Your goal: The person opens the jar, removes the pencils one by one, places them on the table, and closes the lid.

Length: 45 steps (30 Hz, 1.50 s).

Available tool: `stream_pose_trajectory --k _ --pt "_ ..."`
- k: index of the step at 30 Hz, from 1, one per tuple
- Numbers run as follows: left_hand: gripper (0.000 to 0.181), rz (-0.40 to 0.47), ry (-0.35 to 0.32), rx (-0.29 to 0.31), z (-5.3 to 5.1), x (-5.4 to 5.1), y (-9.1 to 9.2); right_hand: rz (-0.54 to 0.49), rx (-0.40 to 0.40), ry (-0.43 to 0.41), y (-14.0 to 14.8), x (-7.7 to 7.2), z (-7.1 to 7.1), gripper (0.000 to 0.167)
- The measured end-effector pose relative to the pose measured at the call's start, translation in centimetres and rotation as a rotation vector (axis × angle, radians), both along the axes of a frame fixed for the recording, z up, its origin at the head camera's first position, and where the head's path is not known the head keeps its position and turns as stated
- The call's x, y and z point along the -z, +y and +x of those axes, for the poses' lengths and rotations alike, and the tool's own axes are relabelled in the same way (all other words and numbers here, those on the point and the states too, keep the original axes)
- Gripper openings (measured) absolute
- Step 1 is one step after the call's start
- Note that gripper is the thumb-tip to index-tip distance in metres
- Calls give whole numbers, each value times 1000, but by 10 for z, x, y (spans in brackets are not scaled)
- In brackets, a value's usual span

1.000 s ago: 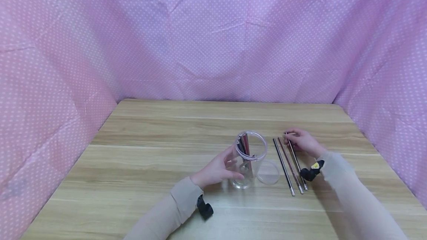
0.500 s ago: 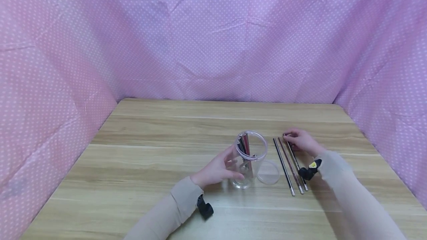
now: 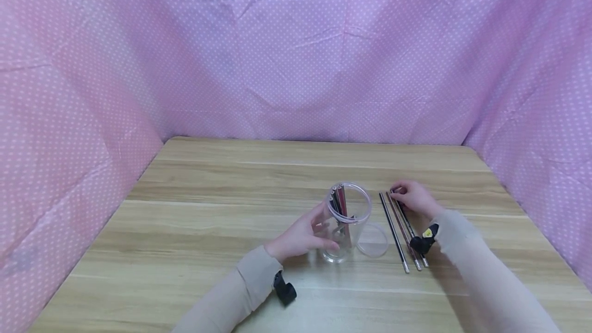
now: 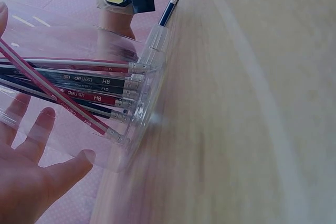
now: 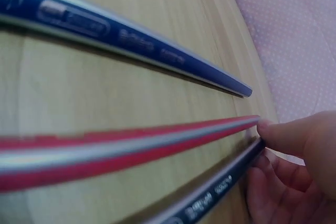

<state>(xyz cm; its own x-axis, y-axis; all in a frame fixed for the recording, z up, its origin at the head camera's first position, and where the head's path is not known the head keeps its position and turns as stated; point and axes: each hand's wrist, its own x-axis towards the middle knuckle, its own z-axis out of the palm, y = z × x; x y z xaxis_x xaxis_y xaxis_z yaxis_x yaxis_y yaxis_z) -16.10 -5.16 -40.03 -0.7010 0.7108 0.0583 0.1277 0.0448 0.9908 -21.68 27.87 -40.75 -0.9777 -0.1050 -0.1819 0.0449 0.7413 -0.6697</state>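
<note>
My left hand [image 3: 300, 235] curls around the side of a clear jar [image 3: 353, 227], which stands upright. Several red and dark pencils [image 4: 79, 80] lean inside the jar [image 4: 142, 124]. To its right, a blue pencil [image 3: 393, 230], a red pencil [image 3: 401, 225] and a black pencil [image 3: 408, 225] lie side by side. My right hand [image 3: 416, 198] pinches the far end of the black pencil. The right wrist view shows the thumb of that hand [image 5: 310, 156] against the tips of the black pencil [image 5: 210, 192] and the red pencil [image 5: 131, 142].
A clear round lid [image 3: 372, 240] lies on the wooden table [image 3: 185, 220] between the jar and the loose pencils. Pink dotted cloth [image 3: 296, 66] hangs behind the table and at both sides.
My right hand has shifted slightly left, and the far end of the black pencil has moved with it toward the red one. My left hand and the jar have stayed in place.
</note>
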Motion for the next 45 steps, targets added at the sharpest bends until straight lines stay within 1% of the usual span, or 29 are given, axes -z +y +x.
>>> stream_pose_trajectory --k 6,11,18,21,23,25,28,32,33,36,39,45 --pt "96 0 -12 -9 3 3 2 23 -11 26 0 3 1 27" --pt "96 5 -17 -11 4 4 3 64 -33 73 1 6 2 25" --pt "96 3 -15 -12 5 6 6 90 -34 73 2 7 3 24" --pt "96 -10 -16 -22 5 7 7 105 -53 99 4 7 3 24" --pt "96 -14 -17 -28 5 7 7 99 -66 105 6 7 2 23" --pt "96 -13 -13 -31 5 7 8 84 -71 94 9 4 2 24" --pt "96 -8 -4 -28 6 7 8 76 -71 93 12 -3 1 27" --pt "97 -13 2 -31 6 7 8 83 -76 115 14 -20 2 34" --pt "97 -16 2 -32 6 7 8 71 -79 118 13 -24 3 34" --pt "96 -22 5 -37 7 7 8 20 -109 132 9 -37 5 35" --pt "96 -31 1 -45 7 7 9 -14 -146 168 3 -46 7 33" --pt "96 -30 1 -40 8 7 10 -35 -195 213 -14 -63 16 30"
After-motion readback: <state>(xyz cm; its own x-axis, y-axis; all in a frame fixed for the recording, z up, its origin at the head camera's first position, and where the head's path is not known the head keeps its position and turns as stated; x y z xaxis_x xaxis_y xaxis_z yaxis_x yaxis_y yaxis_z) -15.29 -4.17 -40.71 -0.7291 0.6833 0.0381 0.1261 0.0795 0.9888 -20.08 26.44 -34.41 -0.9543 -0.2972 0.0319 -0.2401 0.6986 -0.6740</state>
